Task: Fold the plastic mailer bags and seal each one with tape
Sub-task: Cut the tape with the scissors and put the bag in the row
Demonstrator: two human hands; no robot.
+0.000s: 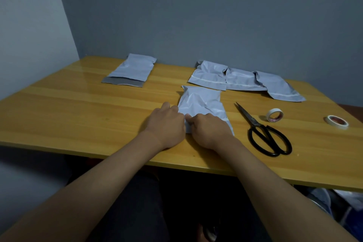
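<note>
You are gripping the near edge of the mailer bag [200, 102] with both hands: the left hand [167, 124] and the right hand [209, 129] are each pinching the plastic, fingers curled, knuckles nearly touching. The bag is lying on the wooden table [98, 108], centre front, left of the scissors [265, 133]. Its long axis is running away from you, tilted slightly left at the far end. Likely fault: the slick, creased film is prone to slipping or folding crooked if your hands are pulling unevenly. The two tape rolls [275, 115] are sitting well apart on the right, so the fold is likely to spring open while you are reaching.
</note>
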